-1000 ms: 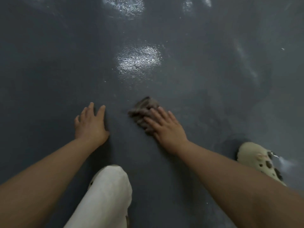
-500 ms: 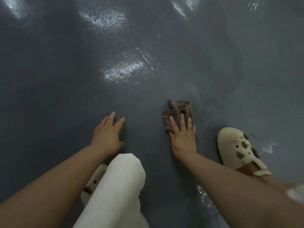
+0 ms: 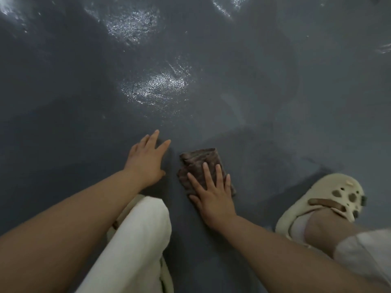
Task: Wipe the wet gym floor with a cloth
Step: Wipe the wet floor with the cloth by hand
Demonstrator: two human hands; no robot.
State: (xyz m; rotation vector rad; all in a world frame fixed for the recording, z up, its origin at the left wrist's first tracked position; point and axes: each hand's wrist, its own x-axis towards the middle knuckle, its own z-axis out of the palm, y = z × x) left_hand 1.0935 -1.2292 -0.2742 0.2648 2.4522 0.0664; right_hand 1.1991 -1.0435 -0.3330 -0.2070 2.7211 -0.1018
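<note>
Right hand [image 3: 213,197], fingers straight and spread, presses flat on the brown cloth [image 3: 201,166], mid-floor near the knees. Left hand [image 3: 146,159], fingers extended, rests flat on the grey floor [image 3: 275,102], just left of the cloth.

Count of items in view, by kind.

Hands: two. The left hand [image 3: 148,159] and the right hand [image 3: 213,197].

Cloths: one. A single brown folded cloth [image 3: 201,161].

Footwear: one cream clog [image 3: 330,199] fully seen at the right; part of a second clog [image 3: 131,206] shows under the white trouser leg [image 3: 131,246].

Trouser legs: two, the white one at centre and a pale hem [image 3: 368,252] at the right edge.

Floors: one grey floor [image 3: 63,102].

Bright glare patches on the floor: at least two large, plus smaller ones along the top edge; exact count cannot be fixed.
</note>
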